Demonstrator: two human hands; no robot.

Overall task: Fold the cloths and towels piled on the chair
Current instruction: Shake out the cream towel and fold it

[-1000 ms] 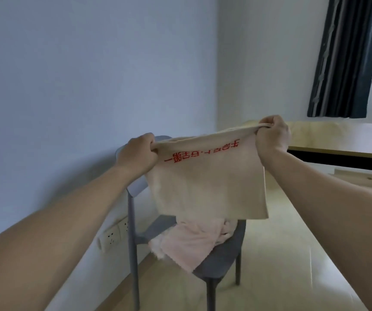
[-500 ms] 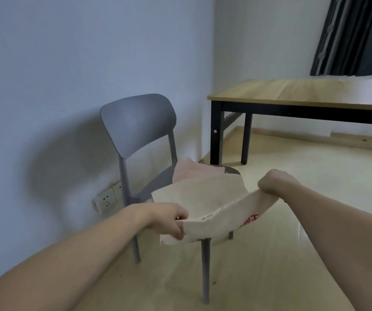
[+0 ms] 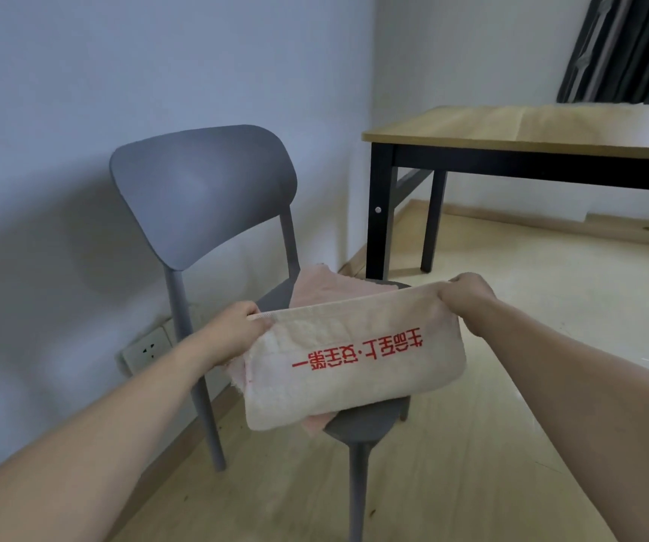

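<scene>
A beige towel (image 3: 354, 369) with red printed characters hangs folded in half over the seat of a grey chair (image 3: 205, 193). My left hand (image 3: 237, 326) pinches the towel's top left corner, and my right hand (image 3: 467, 295) grips its top right corner. The towel's top edge is stretched tight between the two hands. Beneath it a pink cloth (image 3: 323, 287) lies crumpled on the seat, showing behind the towel and below its lower edge.
A wooden table (image 3: 510, 127) with black legs stands to the right behind the chair. A wall socket (image 3: 147, 350) sits low on the wall at the left. Dark curtains (image 3: 624, 48) hang at the top right. The floor is light wood.
The towel went from hanging full length at chest height to folded in half, and both hands came down with it over the chair seat. The printed side now faces me.
</scene>
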